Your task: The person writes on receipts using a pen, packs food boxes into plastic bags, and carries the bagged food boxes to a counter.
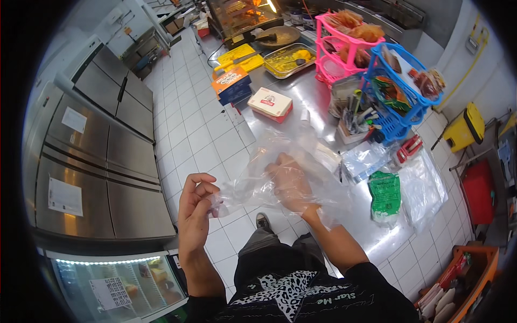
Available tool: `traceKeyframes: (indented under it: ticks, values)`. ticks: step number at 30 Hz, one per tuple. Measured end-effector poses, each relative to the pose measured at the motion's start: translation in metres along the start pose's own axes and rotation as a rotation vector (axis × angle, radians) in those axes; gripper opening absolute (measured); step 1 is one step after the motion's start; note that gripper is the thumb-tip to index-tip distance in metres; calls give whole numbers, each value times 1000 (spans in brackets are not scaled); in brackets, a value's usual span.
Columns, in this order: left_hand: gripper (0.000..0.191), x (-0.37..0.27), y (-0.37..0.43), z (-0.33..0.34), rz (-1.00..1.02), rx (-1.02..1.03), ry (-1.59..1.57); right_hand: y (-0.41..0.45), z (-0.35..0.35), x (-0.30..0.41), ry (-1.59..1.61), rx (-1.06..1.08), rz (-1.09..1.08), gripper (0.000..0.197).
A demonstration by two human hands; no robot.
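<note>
A clear plastic bag spreads between my two hands, above the floor and the near edge of the steel table. At its left end, my left hand pinches the plastic between thumb and fingers. Inside the bag is my right hand, with the film around it up to the wrist. Its fingers look curled, but the creased, shiny film blurs them, and I cannot tell whether they grip anything. Beyond the bag, a white and red cardboard box stands on the table.
Farther back are an orange and blue box, a yellow cutting board with a knife, and a metal tray of yellow food. Pink and blue basket racks stand right. A green plastic packet lies nearer. Steel refrigerators line the left.
</note>
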State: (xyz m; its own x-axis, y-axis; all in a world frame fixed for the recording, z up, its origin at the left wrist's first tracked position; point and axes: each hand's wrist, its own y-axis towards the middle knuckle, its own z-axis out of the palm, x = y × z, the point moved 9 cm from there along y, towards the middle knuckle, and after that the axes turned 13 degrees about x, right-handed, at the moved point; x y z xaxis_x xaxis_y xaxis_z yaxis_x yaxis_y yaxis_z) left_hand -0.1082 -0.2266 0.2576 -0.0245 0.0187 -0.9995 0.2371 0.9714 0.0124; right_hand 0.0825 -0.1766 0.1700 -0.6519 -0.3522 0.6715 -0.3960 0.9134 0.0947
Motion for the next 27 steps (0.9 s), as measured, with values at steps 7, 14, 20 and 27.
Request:
traceKeyframes:
  ticks: [7,14,20,27]
  values:
    - [27,43,39,-88,-11,42,-347,99,138,-37,287,174,279,31]
    - [24,131,80,-225,-80,-240,-450,160,178,50,164,246,15,27]
    - [16,173,74,-306,-120,-299,-287,187,115,143,542,377,-382,12]
    - [16,163,113,-287,-251,-118,-268,296,10,-133,-654,7,333,72]
